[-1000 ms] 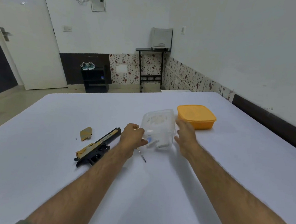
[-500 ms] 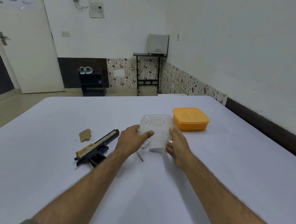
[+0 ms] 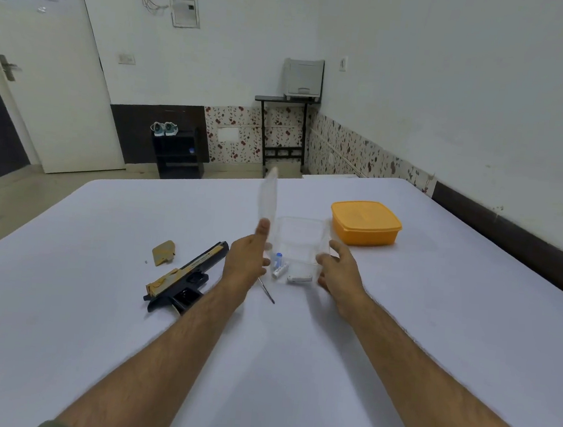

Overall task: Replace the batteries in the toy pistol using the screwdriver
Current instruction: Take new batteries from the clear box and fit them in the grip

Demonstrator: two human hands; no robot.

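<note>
A clear plastic box stands on the white table, with batteries lying inside it. My left hand pinches the box's clear lid and holds it upright, lifted off the box. My right hand holds the box's right side. The black and tan toy pistol lies to the left with its grip open. Its tan battery cover lies beside it. The screwdriver lies on the table just under my left hand.
An orange lidded box stands behind and right of the clear box. The white table stretches wide toward me. A dark wall strip runs along the table's right edge.
The clear lid has come off the box; my left hand has swung it up on edge. My right hand stays on the box's side.
</note>
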